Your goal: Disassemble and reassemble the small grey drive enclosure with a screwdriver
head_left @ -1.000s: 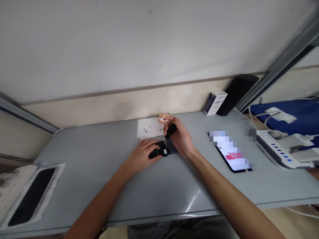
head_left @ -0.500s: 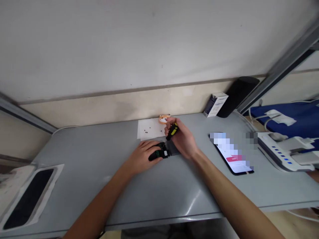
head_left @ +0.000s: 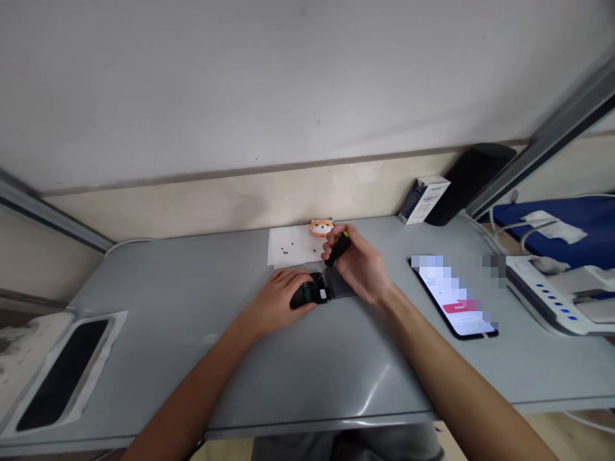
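My left hand (head_left: 281, 299) is wrapped over a small black device (head_left: 307, 293) with a green circuit board showing, holding it on the grey desk. In my right hand (head_left: 358, 262) is a black and yellow screwdriver (head_left: 337, 248), its tip pointing down at the device's upper part; whether it touches is too small to tell. Under my right hand lies a dark flat piece (head_left: 341, 285), beside the device. Behind my hands a white paper sheet (head_left: 300, 240) carries several tiny dark screws. An orange and white animal-face item (head_left: 321, 226) sits at the sheet's back edge.
To the right are a phone with a lit screen (head_left: 451, 301) and a white power strip (head_left: 542, 294) with plugs. A small carton (head_left: 423, 200) and a black cylinder (head_left: 471, 182) stand by the wall. At the left a dark flat panel (head_left: 65, 374) lies on white wrapping.
My right hand and the screwdriver have turned slightly, so less of the yellow shows. The view has shifted a little; my left hand keeps its hold on the device.
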Tool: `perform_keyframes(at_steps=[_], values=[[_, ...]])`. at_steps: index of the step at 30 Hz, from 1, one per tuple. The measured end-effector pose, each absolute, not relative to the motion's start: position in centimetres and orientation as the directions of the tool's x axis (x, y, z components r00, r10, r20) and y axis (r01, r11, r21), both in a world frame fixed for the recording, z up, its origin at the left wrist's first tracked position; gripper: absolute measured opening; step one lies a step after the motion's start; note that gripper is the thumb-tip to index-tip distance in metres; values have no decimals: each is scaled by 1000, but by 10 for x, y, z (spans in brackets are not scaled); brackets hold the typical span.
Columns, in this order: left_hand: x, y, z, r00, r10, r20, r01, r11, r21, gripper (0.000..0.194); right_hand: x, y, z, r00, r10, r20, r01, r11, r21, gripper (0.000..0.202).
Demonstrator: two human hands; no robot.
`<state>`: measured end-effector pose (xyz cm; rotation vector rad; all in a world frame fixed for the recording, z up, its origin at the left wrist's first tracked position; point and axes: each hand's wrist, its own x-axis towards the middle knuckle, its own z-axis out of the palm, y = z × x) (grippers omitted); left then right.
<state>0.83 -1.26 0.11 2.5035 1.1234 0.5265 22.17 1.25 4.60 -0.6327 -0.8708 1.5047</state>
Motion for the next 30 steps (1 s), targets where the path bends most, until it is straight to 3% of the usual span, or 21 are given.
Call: perform_keyframes(at_steps=[3, 8, 11, 14, 17, 22, 27, 30], values=[[9, -12, 0, 630, 748, 210, 618, -646, 448, 27, 225, 12, 43, -117, 989, 96, -516, 22, -857, 51], [8, -12, -2, 642, 725, 252, 592, -677, 437, 23, 217, 12, 34, 29, 978, 206, -322, 204, -925, 58], [8, -12, -3, 643, 718, 268, 589, -687, 426, 21, 214, 12, 37, 4, 976, 220, -411, 202, -889, 51], [7, -12, -4, 649, 702, 294, 580, -706, 406, 21, 217, 13, 41, -81, 985, 153, -540, 86, -837, 46], [7, -12, -5, 651, 694, 308, 575, -716, 397, 21, 223, 14, 41, -85, 987, 136, -512, 74, -856, 48], [7, -12, -4, 649, 694, 312, 575, -716, 397, 20, 220, 12, 35, 18, 975, 222, -368, 213, -905, 57], [7, -12, -1, 650, 708, 277, 589, -699, 405, 21, 216, 12, 40, -49, 981, 189, -515, 138, -846, 48], [7, -12, 0, 645, 723, 248, 605, -681, 411, 21, 220, 14, 39, -61, 988, 142, -509, 91, -856, 47]])
